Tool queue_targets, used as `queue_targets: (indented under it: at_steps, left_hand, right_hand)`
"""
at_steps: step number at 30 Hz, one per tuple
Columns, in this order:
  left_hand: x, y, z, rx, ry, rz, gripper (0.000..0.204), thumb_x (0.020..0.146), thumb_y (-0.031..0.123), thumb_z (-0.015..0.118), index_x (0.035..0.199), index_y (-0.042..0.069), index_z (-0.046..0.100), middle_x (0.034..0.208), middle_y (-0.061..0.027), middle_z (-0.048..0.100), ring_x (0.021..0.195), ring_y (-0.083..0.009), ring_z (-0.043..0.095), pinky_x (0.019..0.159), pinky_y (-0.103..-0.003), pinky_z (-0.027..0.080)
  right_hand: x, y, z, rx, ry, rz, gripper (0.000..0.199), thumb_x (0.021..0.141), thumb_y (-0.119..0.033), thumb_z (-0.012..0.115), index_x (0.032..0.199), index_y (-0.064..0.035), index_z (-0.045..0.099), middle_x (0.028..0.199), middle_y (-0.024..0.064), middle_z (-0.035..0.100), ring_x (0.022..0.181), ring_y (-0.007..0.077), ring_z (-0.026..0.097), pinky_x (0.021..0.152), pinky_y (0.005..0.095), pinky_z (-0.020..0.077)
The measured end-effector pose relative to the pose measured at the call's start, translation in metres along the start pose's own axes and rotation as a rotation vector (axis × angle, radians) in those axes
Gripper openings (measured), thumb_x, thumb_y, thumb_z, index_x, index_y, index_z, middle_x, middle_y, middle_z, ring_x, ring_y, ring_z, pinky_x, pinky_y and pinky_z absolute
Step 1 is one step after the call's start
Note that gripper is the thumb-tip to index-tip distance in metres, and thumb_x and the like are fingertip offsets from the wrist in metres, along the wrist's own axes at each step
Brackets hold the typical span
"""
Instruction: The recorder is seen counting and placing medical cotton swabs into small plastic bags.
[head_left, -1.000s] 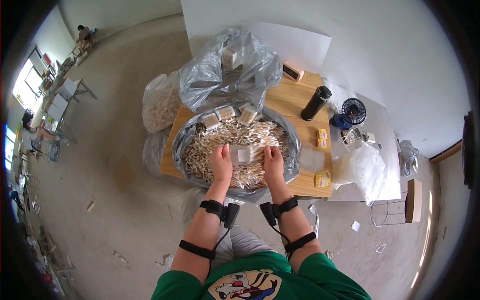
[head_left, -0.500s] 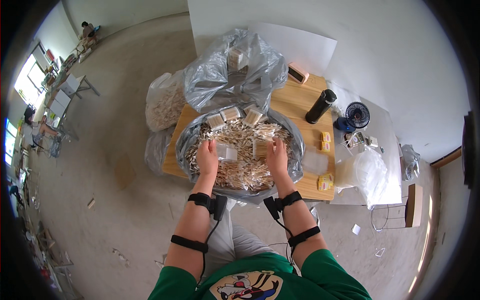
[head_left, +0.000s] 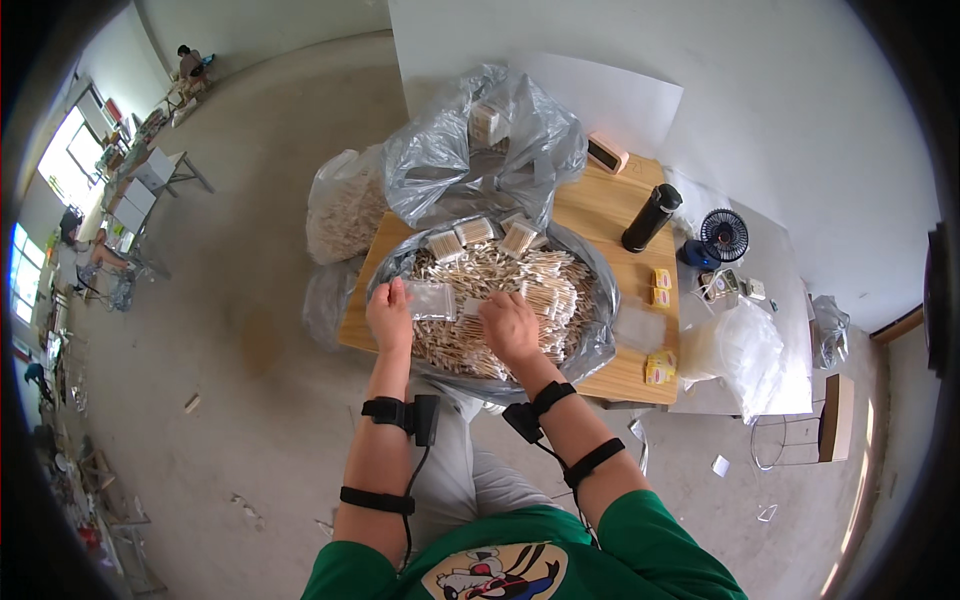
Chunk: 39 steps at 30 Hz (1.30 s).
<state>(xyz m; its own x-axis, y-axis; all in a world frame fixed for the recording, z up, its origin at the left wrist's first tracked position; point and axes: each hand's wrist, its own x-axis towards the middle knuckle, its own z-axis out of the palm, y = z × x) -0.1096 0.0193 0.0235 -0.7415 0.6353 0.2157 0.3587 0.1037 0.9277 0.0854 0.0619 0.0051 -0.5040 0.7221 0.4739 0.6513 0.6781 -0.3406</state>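
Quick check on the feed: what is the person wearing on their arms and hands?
Both hands are bare: left hand, right hand. Each forearm carries two black straps, one at the wrist with a small black box, one higher up, joined by a thin black cable. Green short sleeves end at the elbows.

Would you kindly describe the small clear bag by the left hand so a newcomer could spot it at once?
On the wooden table sits a wide basin lined with grey plastic and heaped with pale sticks. At its left side, the left hand pinches the bag: flat, clear and empty-looking, unlike the sticks beneath.
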Motion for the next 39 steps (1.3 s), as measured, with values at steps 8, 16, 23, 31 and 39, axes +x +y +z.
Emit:
queue_targets:
  at_steps: [8, 16, 23, 31, 39]
  left_hand:
    - [-0.018, 0.011, -0.007, -0.268, -0.090, -0.374, 0.026, 0.089, 0.029, 0.061, 0.082, 0.004, 0.061, 0.074, -0.0025, 0.062, 0.064, -0.0097, 0.057, 0.060, -0.025, 0.043]
    - [-0.030, 0.006, 0.003, -0.317, -0.301, -0.366, 0.019, 0.086, 0.022, 0.065, 0.085, 0.004, 0.062, 0.076, -0.0014, 0.063, 0.065, -0.0071, 0.053, 0.060, -0.022, 0.039]
    - [-0.048, 0.016, 0.019, -0.373, -0.363, -0.370, 0.020, 0.089, 0.023, 0.060, 0.086, 0.004, 0.059, 0.080, -0.0032, 0.066, 0.052, -0.0023, 0.038, 0.043, -0.020, 0.027]
    - [-0.079, 0.028, 0.038, -0.339, -0.451, -0.298, 0.019, 0.093, 0.025, 0.052, 0.084, 0.009, 0.052, 0.082, -0.0026, 0.068, 0.048, -0.0015, 0.032, 0.040, -0.019, 0.025]
    - [-0.113, 0.056, 0.066, -0.445, -0.595, -0.339, 0.017, 0.095, 0.020, 0.051, 0.087, 0.006, 0.053, 0.069, 0.0016, 0.060, 0.048, -0.0016, 0.035, 0.042, -0.020, 0.028]
  right_hand:
    - [-0.001, 0.005, -0.014, 0.642, 0.091, 0.518, 0.005, 0.082, -0.012, 0.063, 0.081, -0.0076, 0.062, 0.082, 0.0012, 0.060, 0.065, 0.0134, 0.053, 0.062, 0.0259, 0.0445]
    - [-0.076, 0.062, -0.061, 1.211, 0.207, 0.781, 0.008, 0.088, -0.007, 0.056, 0.094, -0.0035, 0.060, 0.074, -0.0015, 0.058, 0.063, 0.0053, 0.050, 0.055, 0.0196, 0.0400]
    - [-0.203, 0.201, -0.118, 0.344, 0.220, 1.019, 0.022, 0.080, -0.012, 0.061, 0.101, -0.0051, 0.062, 0.073, 0.0047, 0.062, 0.073, 0.0123, 0.059, 0.063, 0.0263, 0.0466]
    - [-0.212, 0.206, -0.122, -0.271, -0.047, 0.976, 0.022, 0.077, -0.015, 0.061, 0.099, -0.0097, 0.058, 0.088, 0.0131, 0.065, 0.085, 0.0340, 0.061, 0.075, 0.0431, 0.0476]
    - [-0.164, 0.142, -0.106, 0.218, 0.245, 0.794, 0.024, 0.080, -0.018, 0.066, 0.099, -0.0043, 0.056, 0.081, 0.0127, 0.062, 0.070, 0.0269, 0.061, 0.066, 0.0364, 0.0478]
